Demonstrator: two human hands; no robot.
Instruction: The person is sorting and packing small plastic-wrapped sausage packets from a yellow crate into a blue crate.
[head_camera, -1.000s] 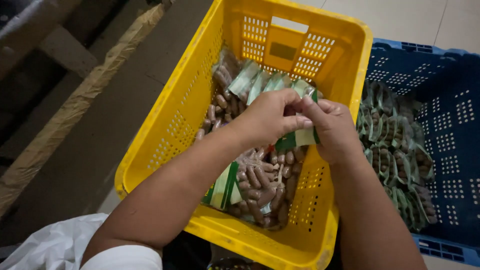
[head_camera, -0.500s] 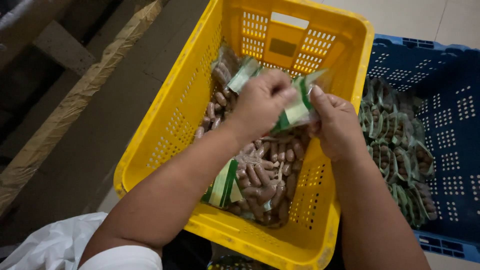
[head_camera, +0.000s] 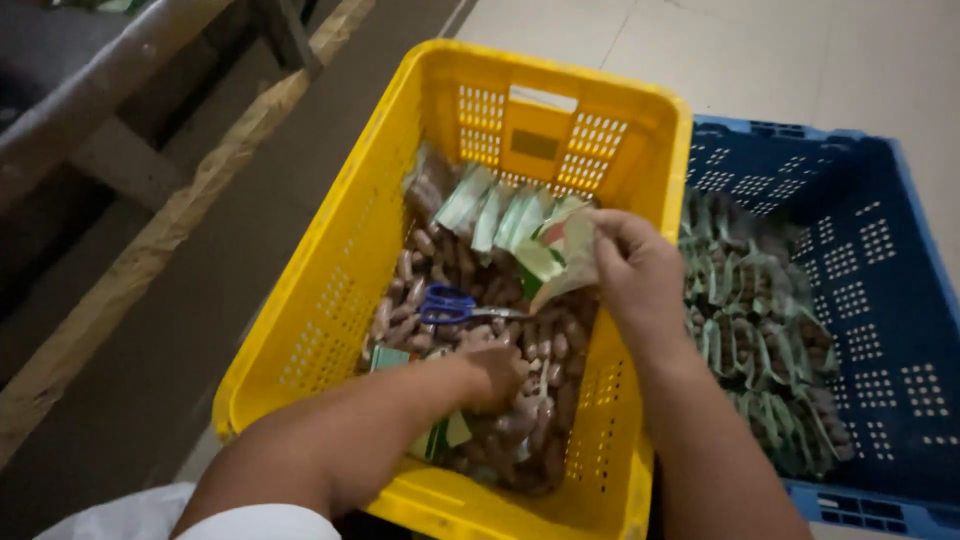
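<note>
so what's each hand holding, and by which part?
Right hand pinches a clear packet by its side edge. Left hand is down among the packets; its grip can't be told.

yellow crate (head_camera: 330, 290), blue crate (head_camera: 890, 300), blue-handled scissors (head_camera: 450, 305)

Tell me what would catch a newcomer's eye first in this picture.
The bright yellow crate fills the middle, heaped with brownish packets and a pair of blue-handled scissors. The right hand holds a green-and-white packet over it, while the left hand reaches down among the packets. A blue crate of stacked green packets sits to its right.
</note>
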